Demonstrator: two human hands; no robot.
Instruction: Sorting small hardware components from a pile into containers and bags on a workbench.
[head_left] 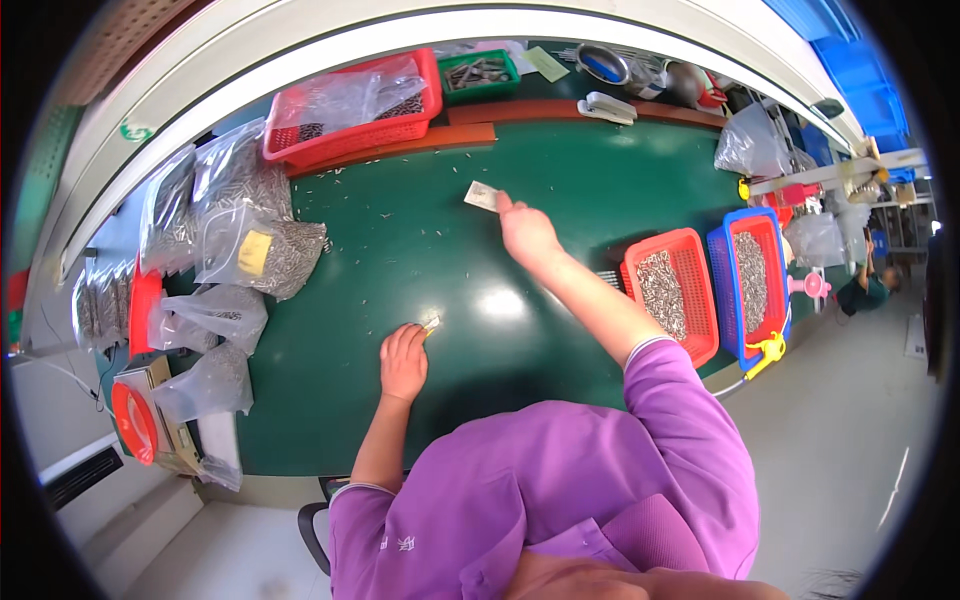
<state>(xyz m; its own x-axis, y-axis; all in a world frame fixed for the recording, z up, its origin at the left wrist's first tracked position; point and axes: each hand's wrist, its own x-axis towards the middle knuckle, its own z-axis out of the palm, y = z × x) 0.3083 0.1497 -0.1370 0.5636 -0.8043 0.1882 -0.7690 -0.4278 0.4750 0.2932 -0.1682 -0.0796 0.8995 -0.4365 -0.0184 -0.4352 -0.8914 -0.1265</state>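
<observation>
My right hand (528, 235) reaches out over the green tabletop (350, 370), its fingers closed on the near corner of a small pale rectangular card (481, 195). Nearer to me, on the left, my left hand (404, 364) rests low over the table with its fingers drawn together. A small yellow-and-white item (432, 325) shows at its fingertips; its kind is too small to make out. Tiny metal pins lie scattered over the far and left parts of the tabletop.
Bags of metal pins (285, 258) crowd the left edge. A red basket (436, 95) and a green tray (505, 88) stand at the back near a stapler (607, 108). On the right are a red basket (703, 290) and a blue-rimmed basket (716, 245), both holding pins.
</observation>
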